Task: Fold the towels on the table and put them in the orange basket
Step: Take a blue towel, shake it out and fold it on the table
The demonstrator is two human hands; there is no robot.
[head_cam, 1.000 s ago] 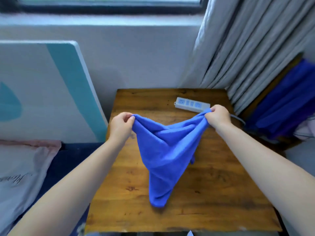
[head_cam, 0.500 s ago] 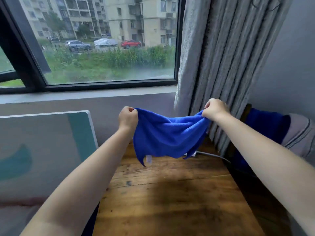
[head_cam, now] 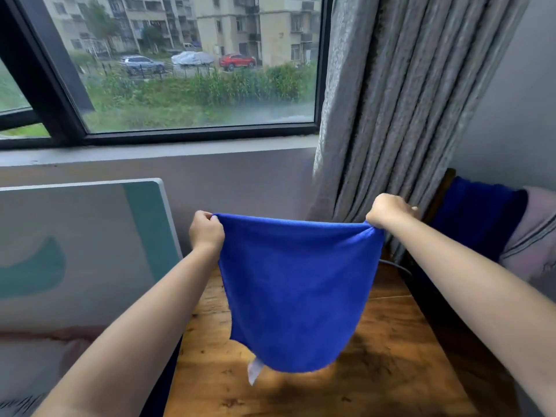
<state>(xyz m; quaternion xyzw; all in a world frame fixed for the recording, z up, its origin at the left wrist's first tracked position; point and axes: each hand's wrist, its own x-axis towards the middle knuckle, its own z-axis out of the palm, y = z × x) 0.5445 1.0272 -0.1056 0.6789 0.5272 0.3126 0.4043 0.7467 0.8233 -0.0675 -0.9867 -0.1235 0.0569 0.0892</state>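
Note:
A blue towel (head_cam: 296, 293) hangs spread out in the air above the wooden table (head_cam: 388, 368). My left hand (head_cam: 206, 230) pinches its upper left corner. My right hand (head_cam: 388, 210) grips the upper right corner, where the cloth bunches. The top edge is stretched nearly straight between both hands. The lower edge hangs free just over the tabletop, with a small white label (head_cam: 254, 368) dangling at the bottom. No orange basket is in view.
A grey curtain (head_cam: 400, 115) hangs behind my right hand. More blue cloth (head_cam: 478, 215) lies to the right of the table beside a striped fabric (head_cam: 538, 236). A white and teal board (head_cam: 90, 242) leans at the left under the window (head_cam: 192, 64).
Both hands lifted the towel off the table and pulled apart; it went from a bunched drape to a flat, stretched sheet. The view tilted up to the window.

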